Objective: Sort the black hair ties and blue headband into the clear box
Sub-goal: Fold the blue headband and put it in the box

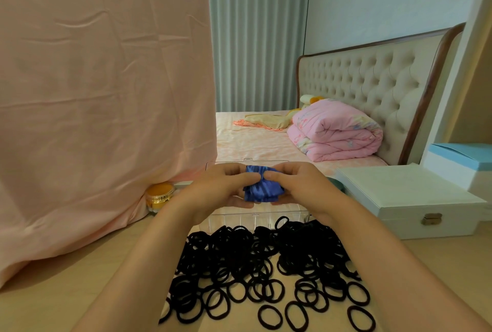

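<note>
Got the blue headband (262,183) bunched up, pinched between my left hand (221,190) and right hand (303,187), right over the clear box (255,218). I'd keep it squeezed small and lower it into one compartment (black hair ties (266,265) sit loose on the table, just in front of the box).

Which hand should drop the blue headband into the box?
Right, probably, though it's close: left hand and right hand both pinch the headband over the box, but slightly more of it sits in the right.
</note>
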